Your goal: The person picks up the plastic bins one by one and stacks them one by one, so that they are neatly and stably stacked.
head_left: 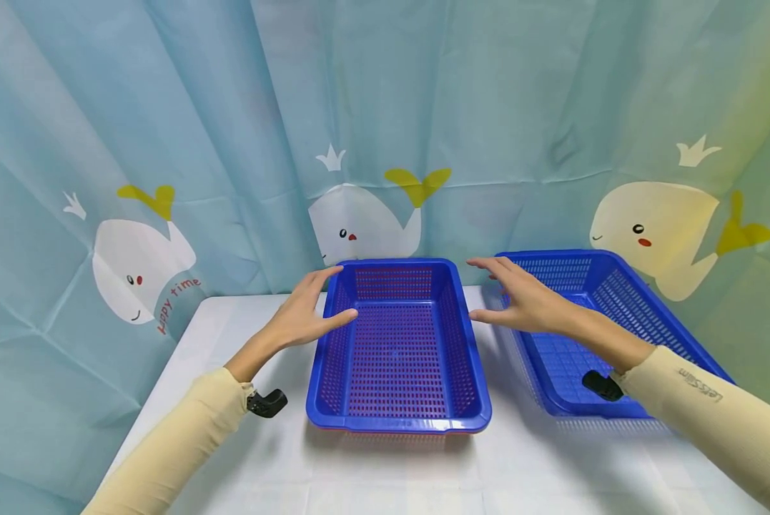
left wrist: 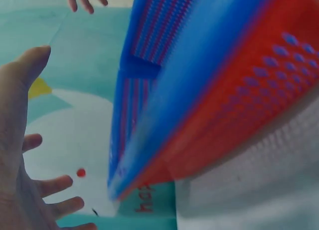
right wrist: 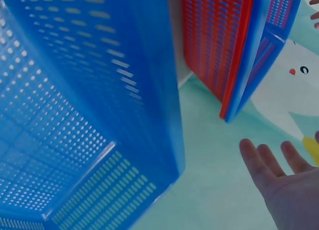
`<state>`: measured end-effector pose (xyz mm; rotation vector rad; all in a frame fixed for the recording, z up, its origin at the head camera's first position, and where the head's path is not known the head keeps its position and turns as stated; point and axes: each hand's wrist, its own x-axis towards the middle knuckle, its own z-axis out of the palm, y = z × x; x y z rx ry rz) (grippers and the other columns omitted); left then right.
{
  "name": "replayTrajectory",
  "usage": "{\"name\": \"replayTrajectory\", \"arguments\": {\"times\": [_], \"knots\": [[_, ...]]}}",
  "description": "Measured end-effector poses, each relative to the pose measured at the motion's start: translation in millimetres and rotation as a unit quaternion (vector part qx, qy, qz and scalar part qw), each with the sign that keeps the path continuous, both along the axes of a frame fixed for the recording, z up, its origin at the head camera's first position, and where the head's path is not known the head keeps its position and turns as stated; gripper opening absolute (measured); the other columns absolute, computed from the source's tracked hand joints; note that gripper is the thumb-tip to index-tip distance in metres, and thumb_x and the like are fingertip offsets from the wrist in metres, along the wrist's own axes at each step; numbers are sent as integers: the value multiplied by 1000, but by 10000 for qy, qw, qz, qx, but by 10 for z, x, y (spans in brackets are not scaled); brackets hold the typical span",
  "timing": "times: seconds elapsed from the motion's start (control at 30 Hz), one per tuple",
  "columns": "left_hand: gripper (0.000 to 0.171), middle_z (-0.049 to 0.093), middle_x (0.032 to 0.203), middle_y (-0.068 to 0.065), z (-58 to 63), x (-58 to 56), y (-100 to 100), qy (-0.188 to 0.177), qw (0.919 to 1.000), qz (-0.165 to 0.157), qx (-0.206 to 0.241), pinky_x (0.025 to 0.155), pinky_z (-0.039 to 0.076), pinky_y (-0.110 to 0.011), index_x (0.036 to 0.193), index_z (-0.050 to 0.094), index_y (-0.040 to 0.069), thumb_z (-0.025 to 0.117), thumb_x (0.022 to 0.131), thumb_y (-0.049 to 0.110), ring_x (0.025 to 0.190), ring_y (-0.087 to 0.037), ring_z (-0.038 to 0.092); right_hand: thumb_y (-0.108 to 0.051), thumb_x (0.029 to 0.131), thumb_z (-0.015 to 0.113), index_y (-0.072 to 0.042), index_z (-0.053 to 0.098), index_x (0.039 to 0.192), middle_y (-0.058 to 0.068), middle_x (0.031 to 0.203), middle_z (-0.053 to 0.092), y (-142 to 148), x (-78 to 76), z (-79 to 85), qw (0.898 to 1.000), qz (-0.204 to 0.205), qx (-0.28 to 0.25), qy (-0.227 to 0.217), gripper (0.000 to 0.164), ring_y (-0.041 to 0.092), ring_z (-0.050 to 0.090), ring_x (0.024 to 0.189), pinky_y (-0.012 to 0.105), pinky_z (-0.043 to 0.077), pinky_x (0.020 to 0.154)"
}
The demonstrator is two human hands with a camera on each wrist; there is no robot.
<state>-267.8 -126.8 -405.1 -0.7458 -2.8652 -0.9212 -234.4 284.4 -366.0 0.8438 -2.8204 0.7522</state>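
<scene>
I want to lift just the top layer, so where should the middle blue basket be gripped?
Probably by both long side rims of the middle blue basket, one hand from each side; the left hand and right hand are open beside it. It nests upright in a red basket, so fingers should hook the blue rim alone.

Bright head view, soft shadows, left-wrist blur

A curtained-off workspace, shown by the whale-print curtain (head_left: 507, 107) behind a white table (head_left: 385, 476).
</scene>
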Motion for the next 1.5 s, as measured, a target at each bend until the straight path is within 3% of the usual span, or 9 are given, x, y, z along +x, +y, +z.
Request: {"name": "replayTrajectory", "arguments": {"times": [0.3,0.5,0.63,0.83,1.03,1.33,1.5], "knots": [[87,33,161,-8,59,-13,344,325,9991,-139,248,108,39,-65,161,28,36,64,88,67,145,-34,36,-27,84,87,-10,43,153,20,139,52,230,-7,-28,9968,-221,7,768,83,41,56,119,59,52,86],[87,33,161,-4,66,-3,555,363,9985,-193,367,107,41,-63,161,28,37,62,88,69,145,-31,36,-27,84,87,-12,44,153,21,145,47,475,8,-28,9939,-523,119,968,83,44,48,130,68,45,97],[87,32,162,-2,82,9,725,317,9983,-249,425,108,41,-61,161,28,37,61,88,71,146,-29,35,-24,82,88,-11,43,154,24,144,47,669,30,-17,9907,-804,150,1086,86,47,50,125,70,48,89],[85,32,163,1,87,32,1024,186,9978,-300,563,109,41,-60,160,27,43,63,88,70,146,-26,37,-22,81,88,-10,41,155,28,139,47,952,53,-37,9875,-1063,44,1162,88,48,54,116,71,49,80],[84,35,161,-2,98,32,1347,134,9962,-427,747,109,43,-59,160,29,40,64,89,69,145,-26,39,-20,78,89,-7,40,155,32,136,48,1218,72,-68,9829,-1305,59,1296,92,49,57,110,72,52,74],[84,41,157,-7,138,87,1782,38,9954,-573,772,104,49,-54,160,29,37,64,90,67,140,-26,46,-13,77,88,0,38,153,36,141,45,1562,109,-122,9802,-1591,-111,1173,92,58,55,107,78,48,75],[84,44,154,-7,164,125,1995,-232,9934,-561,971,100,52,-49,160,29,36,64,90,68,134,-24,51,-16,81,85,0,35,155,41,140,40,1732,131,-127,9788,-1809,-39,956,90,62,52,107,81,44,77]]}}
